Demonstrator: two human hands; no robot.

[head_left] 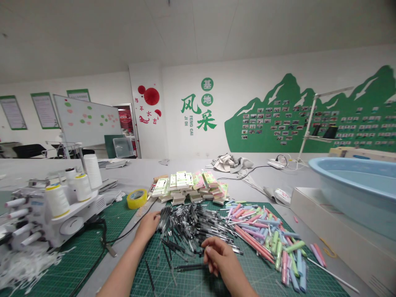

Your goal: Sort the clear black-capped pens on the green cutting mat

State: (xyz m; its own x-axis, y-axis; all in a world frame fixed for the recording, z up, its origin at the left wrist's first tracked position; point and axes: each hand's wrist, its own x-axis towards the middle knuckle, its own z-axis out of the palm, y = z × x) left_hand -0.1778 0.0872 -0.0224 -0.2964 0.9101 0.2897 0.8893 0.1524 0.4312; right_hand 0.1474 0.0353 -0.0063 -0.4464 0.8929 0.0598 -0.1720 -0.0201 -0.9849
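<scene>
A heap of clear-and-black pens (194, 225) lies on a green cutting mat (253, 276). My left hand (148, 226) rests at the heap's left edge, fingers curled among the pens. My right hand (218, 255) is at the heap's near side, fingers pinched together over a pen; what it grips is hard to make out. A single dark pen (188, 268) lies just left of the right hand. To the right lies a spread of pastel pink, green and blue pen barrels (275, 243). Behind the heap stand stacks of small packaged boxes (188, 187).
A white sewing machine with thread spools (52, 210) stands at the left, with loose white strips in front of it. A yellow tape roll (137, 198) lies near the boxes. A light blue basin (359, 189) sits on a white box at the right. Cloth and cables lie farther back.
</scene>
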